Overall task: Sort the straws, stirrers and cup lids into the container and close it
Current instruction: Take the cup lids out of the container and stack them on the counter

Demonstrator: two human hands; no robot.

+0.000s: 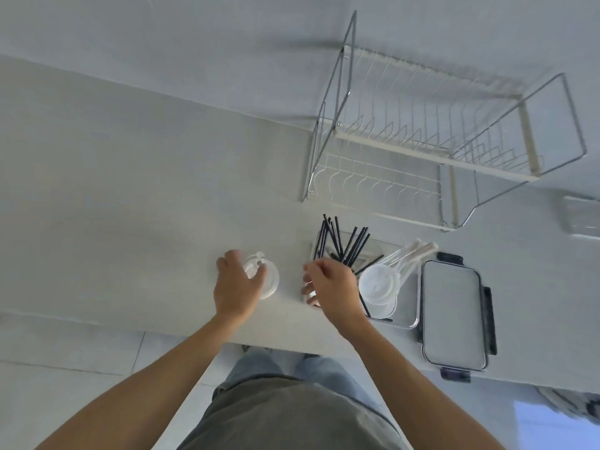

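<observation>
A clear container [407,324] sits on the counter near its front edge. Several black straws [344,243] lean out of its far end, white stirrers [410,254] stick out toward the right, and clear cup lids [378,287] lie stacked inside. The container's lid [453,315], grey with dark clips, lies flat just right of it. A lone clear cup lid [268,276] rests on the counter to the left. My left hand [235,284] covers that lid with fingers spread over it. My right hand [331,285] hovers over the container's left end, fingers curled; whether it holds something is unclear.
A white wire dish rack [418,138] stands behind the container against the wall. A clear box [582,216] sits at the far right edge. The counter's front edge runs just below my hands, with tiled floor beneath.
</observation>
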